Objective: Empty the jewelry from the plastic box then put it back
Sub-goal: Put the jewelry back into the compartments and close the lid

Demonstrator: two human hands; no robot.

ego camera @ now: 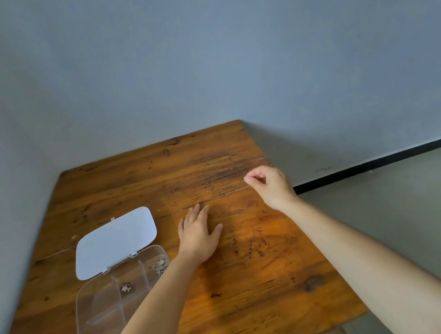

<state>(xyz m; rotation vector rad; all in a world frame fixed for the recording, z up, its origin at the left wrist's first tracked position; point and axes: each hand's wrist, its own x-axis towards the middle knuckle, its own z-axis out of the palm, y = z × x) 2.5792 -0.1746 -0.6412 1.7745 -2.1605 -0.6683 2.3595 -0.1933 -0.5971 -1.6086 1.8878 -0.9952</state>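
Note:
A clear plastic box with dividers lies open on the left of the wooden table, its white lid folded back flat. A small silver piece of jewelry sits in a middle compartment. A tangle of silver chain lies in the right compartment, partly behind my forearm. My left hand rests flat on the table to the right of the box, fingers together, holding nothing. My right hand hovers over the table's right side with thumb and fingertips pinched; whether they pinch anything is too small to see.
The table stands in a corner, with grey walls at its far and left edges. Its right edge drops to a grey floor with a black skirting strip. A knee shows below the near edge.

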